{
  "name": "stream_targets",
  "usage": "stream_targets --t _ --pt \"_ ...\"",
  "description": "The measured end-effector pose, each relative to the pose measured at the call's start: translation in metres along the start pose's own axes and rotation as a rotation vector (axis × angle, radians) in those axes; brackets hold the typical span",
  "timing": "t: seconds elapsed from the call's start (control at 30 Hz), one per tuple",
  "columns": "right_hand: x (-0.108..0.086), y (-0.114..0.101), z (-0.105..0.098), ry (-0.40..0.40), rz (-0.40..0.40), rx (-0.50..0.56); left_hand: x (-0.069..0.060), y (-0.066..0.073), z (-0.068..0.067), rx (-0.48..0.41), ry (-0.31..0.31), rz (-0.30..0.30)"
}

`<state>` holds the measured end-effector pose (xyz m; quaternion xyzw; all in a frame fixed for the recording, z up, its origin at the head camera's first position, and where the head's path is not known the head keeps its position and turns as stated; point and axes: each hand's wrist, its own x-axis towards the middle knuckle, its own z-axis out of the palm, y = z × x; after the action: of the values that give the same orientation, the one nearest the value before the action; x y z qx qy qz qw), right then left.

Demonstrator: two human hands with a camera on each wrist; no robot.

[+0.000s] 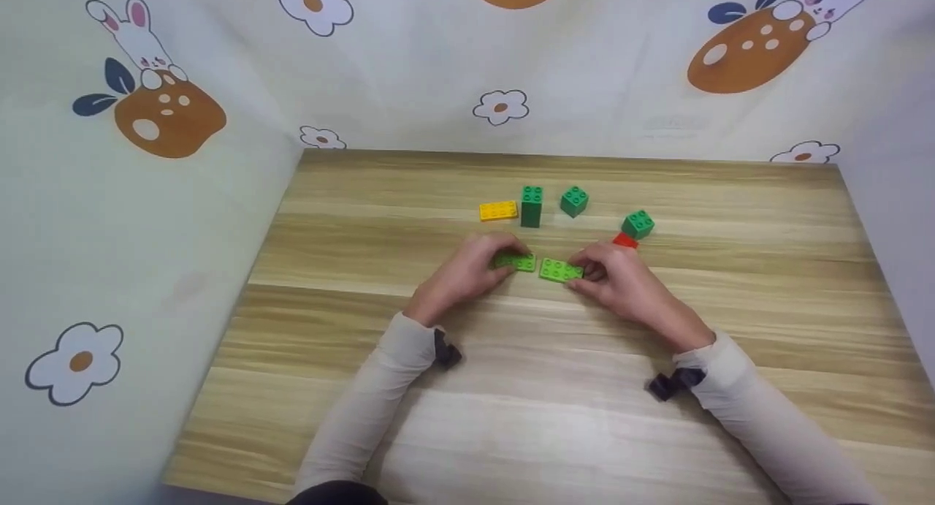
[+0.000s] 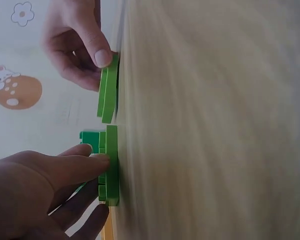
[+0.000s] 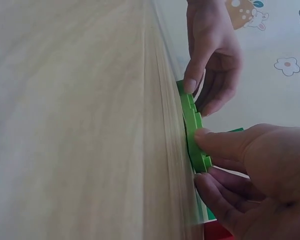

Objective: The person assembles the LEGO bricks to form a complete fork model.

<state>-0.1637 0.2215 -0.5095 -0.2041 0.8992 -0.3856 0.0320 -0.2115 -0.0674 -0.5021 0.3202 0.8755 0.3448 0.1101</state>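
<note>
My left hand [image 1: 475,269] grips the left one of two flat light green toy bricks [image 1: 525,262], thumb on its near side and fingers over the far side. In the left wrist view that brick [image 2: 112,172] lies studs up on the wood. The other flat light green brick [image 1: 556,270] is pinched at its right end by my right hand [image 1: 621,280]. A narrow gap separates the two bricks in the head view, their short ends facing each other. Seen from the left wrist, the right-hand brick [image 2: 109,95] looks slightly tilted.
Behind the hands stand a tall dark green brick stack [image 1: 531,209], a green block [image 1: 574,201] and another green block [image 1: 638,224]. A flat yellow brick [image 1: 498,210] lies left of the stack. One red brick [image 1: 625,240] is partly hidden by my right hand. Patterned cloth walls [image 1: 409,74] border the wooden table [image 1: 350,227].
</note>
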Motion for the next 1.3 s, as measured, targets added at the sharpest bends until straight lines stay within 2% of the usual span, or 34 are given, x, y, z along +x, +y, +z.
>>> stream_targets --t 0.2,0.33,0.63,0.93,1.07,1.3 --pt "-0.002 -0.002 0.0 0.018 -0.023 -0.041 0.002 0.006 0.007 -0.012 -0.001 0.058" --pt "-0.002 -0.004 0.0 0.025 -0.017 -0.059 0.002 0.008 0.008 -0.002 -0.001 0.071" --pt "-0.003 -0.006 -0.002 0.031 -0.018 -0.092 0.002 0.008 0.01 -0.001 -0.006 0.057" --pt "-0.002 -0.007 -0.006 0.029 -0.014 -0.063 0.001 0.007 0.01 -0.013 0.003 0.064" --pt "0.0 -0.007 -0.015 0.095 -0.036 -0.051 0.001 0.007 0.01 -0.015 -0.004 0.048" --pt "0.001 0.0 -0.041 0.313 -0.068 -0.035 0.001 0.006 0.009 -0.006 -0.018 0.033"
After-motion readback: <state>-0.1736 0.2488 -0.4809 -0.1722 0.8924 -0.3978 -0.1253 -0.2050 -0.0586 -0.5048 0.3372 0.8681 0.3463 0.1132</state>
